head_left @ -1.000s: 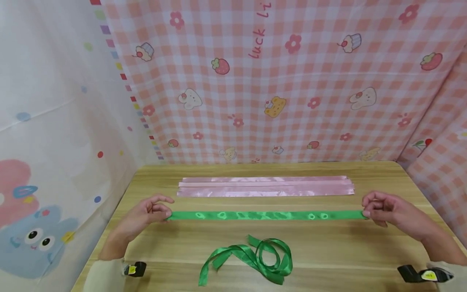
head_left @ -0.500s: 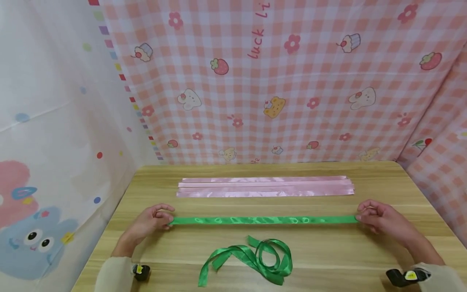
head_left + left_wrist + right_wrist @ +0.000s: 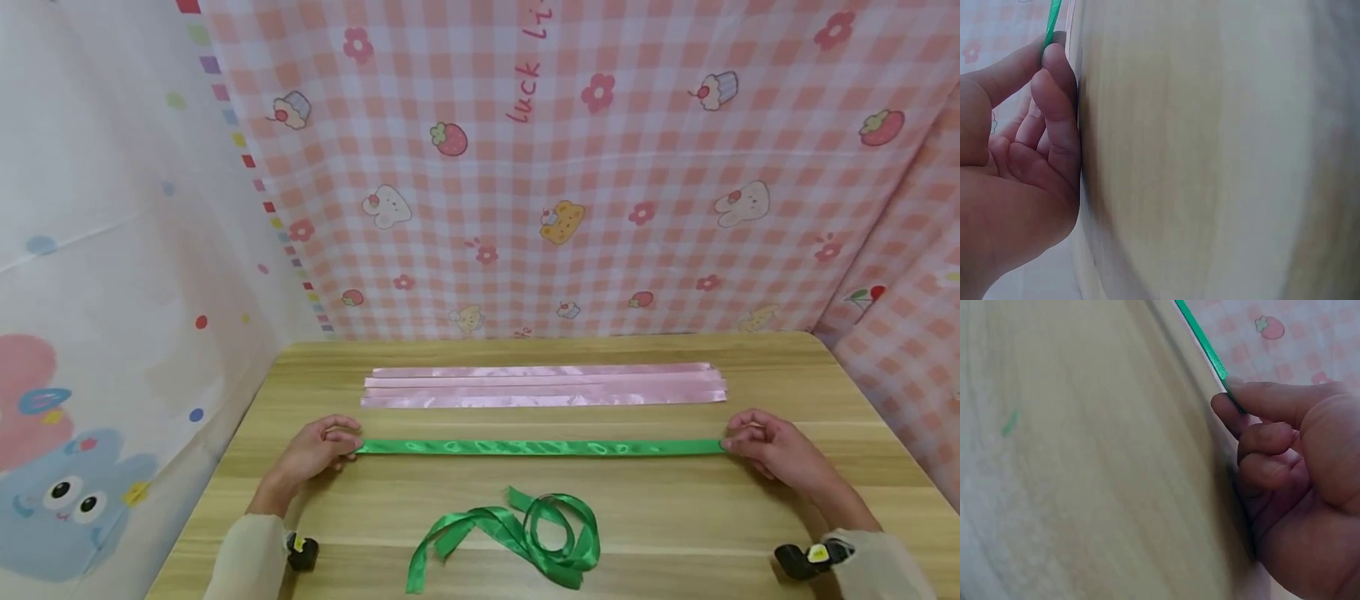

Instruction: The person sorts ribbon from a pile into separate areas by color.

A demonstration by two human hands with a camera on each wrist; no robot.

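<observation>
A straight green satin ribbon stretches sideways between my two hands, low over the table. My left hand pinches its left end between thumb and fingers; the left wrist view shows the ribbon's edge at the fingertips. At the other end, my right hand pinches the ribbon, and the right wrist view shows its tip under the thumb. Just beyond lie several pink ribbon strips, side by side and parallel to it. Nearer me sits a loosely curled heap of green ribbon.
The wooden table reaches back to a pink checked cloth hanging behind it. A white printed cloth hangs along the left side. Black wrist cameras sit at both sleeves.
Both hands have come closer together and the taut green ribbon has moved a little toward me, then slightly back. The pink strips and the curled heap stay put.
</observation>
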